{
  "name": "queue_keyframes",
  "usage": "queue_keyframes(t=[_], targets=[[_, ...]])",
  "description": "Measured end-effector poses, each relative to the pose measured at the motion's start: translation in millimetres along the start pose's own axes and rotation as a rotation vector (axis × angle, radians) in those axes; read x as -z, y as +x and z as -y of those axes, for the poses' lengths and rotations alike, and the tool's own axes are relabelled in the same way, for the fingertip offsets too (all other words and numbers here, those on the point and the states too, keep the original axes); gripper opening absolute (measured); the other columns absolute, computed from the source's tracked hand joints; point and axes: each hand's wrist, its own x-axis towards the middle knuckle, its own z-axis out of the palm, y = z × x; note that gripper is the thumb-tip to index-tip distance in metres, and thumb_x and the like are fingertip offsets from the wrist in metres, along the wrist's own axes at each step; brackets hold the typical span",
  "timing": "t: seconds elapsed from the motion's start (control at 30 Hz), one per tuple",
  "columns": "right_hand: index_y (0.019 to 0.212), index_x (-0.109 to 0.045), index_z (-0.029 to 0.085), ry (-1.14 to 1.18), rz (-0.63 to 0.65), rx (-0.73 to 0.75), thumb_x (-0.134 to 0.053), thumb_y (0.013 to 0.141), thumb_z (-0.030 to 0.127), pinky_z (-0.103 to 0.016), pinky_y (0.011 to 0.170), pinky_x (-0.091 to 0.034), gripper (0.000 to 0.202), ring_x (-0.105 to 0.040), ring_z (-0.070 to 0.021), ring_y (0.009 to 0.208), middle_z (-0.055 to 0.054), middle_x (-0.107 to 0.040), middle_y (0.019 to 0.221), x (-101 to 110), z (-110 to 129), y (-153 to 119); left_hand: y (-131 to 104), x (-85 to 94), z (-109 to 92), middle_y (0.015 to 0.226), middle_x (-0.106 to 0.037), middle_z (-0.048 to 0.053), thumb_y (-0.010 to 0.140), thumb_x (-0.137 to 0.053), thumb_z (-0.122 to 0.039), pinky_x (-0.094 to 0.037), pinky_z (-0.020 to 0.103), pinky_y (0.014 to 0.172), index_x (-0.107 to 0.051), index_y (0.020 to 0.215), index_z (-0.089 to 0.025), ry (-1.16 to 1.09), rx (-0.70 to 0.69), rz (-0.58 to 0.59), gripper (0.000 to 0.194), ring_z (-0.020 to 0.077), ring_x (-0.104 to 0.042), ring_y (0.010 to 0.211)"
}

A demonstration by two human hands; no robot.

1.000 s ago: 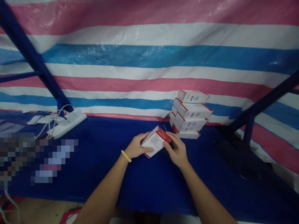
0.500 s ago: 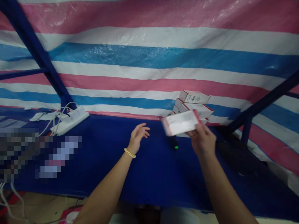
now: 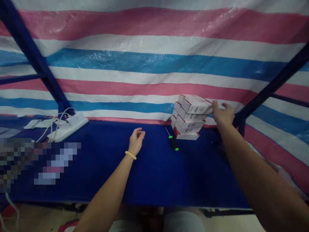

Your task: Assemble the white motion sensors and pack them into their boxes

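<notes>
A pile of white boxes with red edges stands toward the right at the back, several layers high. The top front box (image 3: 197, 105) lies on the pile, and my right hand (image 3: 224, 113) is at its right end. A fingertip seems to touch that end; the fingers are apart, not wrapped around the box. My left hand (image 3: 136, 140), with a yellow beaded bracelet (image 3: 130, 155) at the wrist, hovers over the blue tabletop (image 3: 154, 174). Its fingers are loosely bent and hold nothing. Between my left hand and the pile lies a screwdriver (image 3: 173, 142) with a black and green handle.
At the left sits a white power strip (image 3: 72, 127) with plugs and cables. Blurred-out items lie in front of it. Blue metal posts (image 3: 36, 61) slant at both sides, and a striped plastic sheet (image 3: 135, 74) hangs behind the table.
My right hand has carried a box back onto the top of the pile, and its fingers have come apart. The left hand has shifted slightly left in view. The screwdriver now shows fully.
</notes>
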Motion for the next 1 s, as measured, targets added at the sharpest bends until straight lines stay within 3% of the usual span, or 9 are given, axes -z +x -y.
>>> queue_keyframes(t=[0.1, 0.17, 0.3, 0.4, 0.57, 0.67, 0.8, 0.9, 1.0], targets=[[0.102, -0.054, 0.010, 0.040, -0.226, -0.157, -0.057, 0.079, 0.047, -0.042, 0.087, -0.042, 0.043, -0.057, -0.0232, 0.093, -0.014, -0.059, 0.092, 1, -7, -32, 1, -0.3, 1, 0.087, -0.064, 0.003, 0.081, -0.059, -0.043, -0.048, 0.026, 0.064, -0.056, 0.108, -0.015, 0.054, -0.029, -0.016, 0.039, 0.0125, -0.059, 0.069], [0.097, -0.054, 0.014, 0.221, -0.219, -0.089, -0.054, 0.079, 0.043, -0.036, 0.079, -0.046, 0.034, -0.057, -0.0187, 0.083, -0.009, -0.059, 0.091, -7, -12, -68, 0, -1.3, 1, 0.086, -0.064, 0.003, 0.083, -0.059, -0.041, -0.047, 0.026, 0.066, -0.057, 0.108, -0.016, 0.128, -0.066, -0.024, 0.036, 0.0123, -0.058, 0.068], [0.075, -0.054, 0.019, 0.336, 0.103, 0.037, -0.059, 0.074, 0.043, -0.032, 0.066, -0.047, 0.024, -0.055, -0.0159, 0.065, -0.001, -0.057, 0.069, -37, -21, -145, -7, -2.8, -2, 0.087, -0.065, 0.003, 0.085, -0.059, -0.035, -0.047, 0.028, 0.069, -0.060, 0.106, -0.016, 0.340, -0.196, 0.023, 0.029, 0.0129, -0.056, 0.067], [0.067, -0.055, 0.021, 0.151, 0.313, 0.248, -0.056, 0.077, 0.038, -0.033, 0.067, -0.046, 0.020, -0.055, -0.0175, 0.065, -0.002, -0.057, 0.063, -53, -24, -181, -11, -2.7, -7, 0.092, -0.065, 0.005, 0.086, -0.058, -0.031, -0.048, 0.031, 0.077, -0.064, 0.101, -0.016, 0.523, -0.302, 0.120, 0.022, 0.0151, -0.058, 0.075], [0.065, -0.058, 0.021, -0.110, 0.392, 0.494, -0.056, 0.077, 0.031, -0.038, 0.079, -0.046, 0.015, -0.056, -0.0224, 0.079, -0.006, -0.057, 0.068, -61, -30, -190, -12, -2.4, -11, 0.093, -0.064, 0.006, 0.085, -0.059, -0.030, -0.049, 0.035, 0.082, -0.066, 0.096, -0.017, 0.731, -0.313, 0.254, 0.018, 0.0178, -0.060, 0.080], [0.072, -0.062, 0.020, -0.168, 0.494, 0.394, -0.059, 0.073, 0.030, -0.039, 0.082, -0.046, 0.011, -0.056, -0.0236, 0.086, -0.007, -0.058, 0.081, -65, -39, -189, -10, -3.1, -11, 0.094, -0.064, 0.007, 0.085, -0.060, -0.030, -0.049, 0.037, 0.084, -0.065, 0.095, -0.016, 0.802, -0.309, 0.284, 0.018, 0.0199, -0.061, 0.086], [0.084, -0.065, 0.020, -0.241, 0.625, 0.243, -0.066, 0.066, 0.032, -0.038, 0.080, -0.048, 0.022, -0.057, -0.0215, 0.083, -0.007, -0.057, 0.088, -73, -51, -192, -12, -5.2, -8, 0.092, -0.064, 0.007, 0.084, -0.059, -0.029, -0.049, 0.038, 0.083, -0.066, 0.095, -0.016, 0.878, -0.315, 0.388, 0.018, 0.0212, -0.061, 0.086], [0.085, -0.066, 0.019, -0.206, 0.627, 0.254, -0.064, 0.065, 0.025, -0.036, 0.078, -0.049, 0.021, -0.058, -0.0191, 0.078, -0.005, -0.059, 0.084, -76, -55, -193, -16, -8.0, -5, 0.091, -0.064, 0.007, 0.084, -0.059, -0.028, -0.050, 0.037, 0.082, -0.066, 0.096, -0.016, 0.912, -0.310, 0.482, 0.019, 0.0210, -0.061, 0.084], [0.085, -0.067, 0.019, -0.102, 0.679, 0.288, -0.058, 0.065, 0.015, -0.036, 0.080, -0.050, 0.023, -0.061, -0.0186, 0.078, -0.005, -0.065, 0.083, -76, -54, -193, -19, -10.7, -3, 0.104, -0.062, 0.009, 0.084, -0.059, -0.028, -0.050, 0.037, 0.087, -0.063, 0.111, -0.017, 0.926, -0.339, 0.482, 0.029, 0.0223, -0.061, 0.093]])
